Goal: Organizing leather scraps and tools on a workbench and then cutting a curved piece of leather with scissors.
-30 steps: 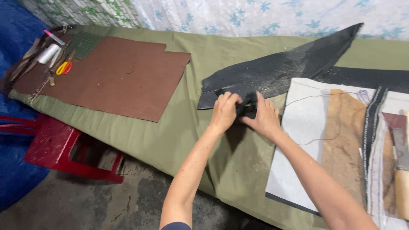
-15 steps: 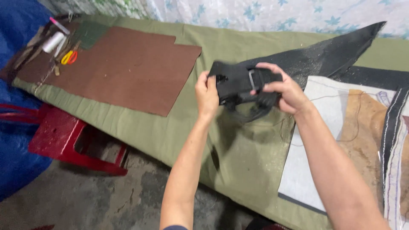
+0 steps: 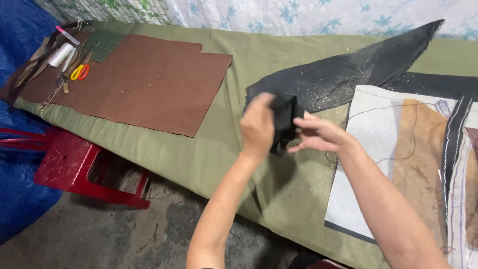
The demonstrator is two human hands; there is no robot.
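My left hand (image 3: 257, 127) and my right hand (image 3: 318, 135) hold a small black piece (image 3: 286, 118) between them, lifted above the table's front part. The piece is dark, looks folded or turned edge-on, and is partly hidden by my left hand. Behind it a long black sheet (image 3: 348, 72) speckled with pale flecks lies on the olive-green cloth (image 3: 239, 60) and tapers toward the far right.
A large brown sheet (image 3: 144, 82) lies at left. Beyond it are orange-handled scissors (image 3: 78, 72), a white spool (image 3: 60, 55), straps and a green mat (image 3: 103, 44). A white panel with tan material (image 3: 413, 164) lies at right. A red stool (image 3: 74, 167) stands below the table edge.
The black piece was pressed on the table, then lifted and held flat facing me; now it is turned narrow between my hands. The view has shifted to the right.
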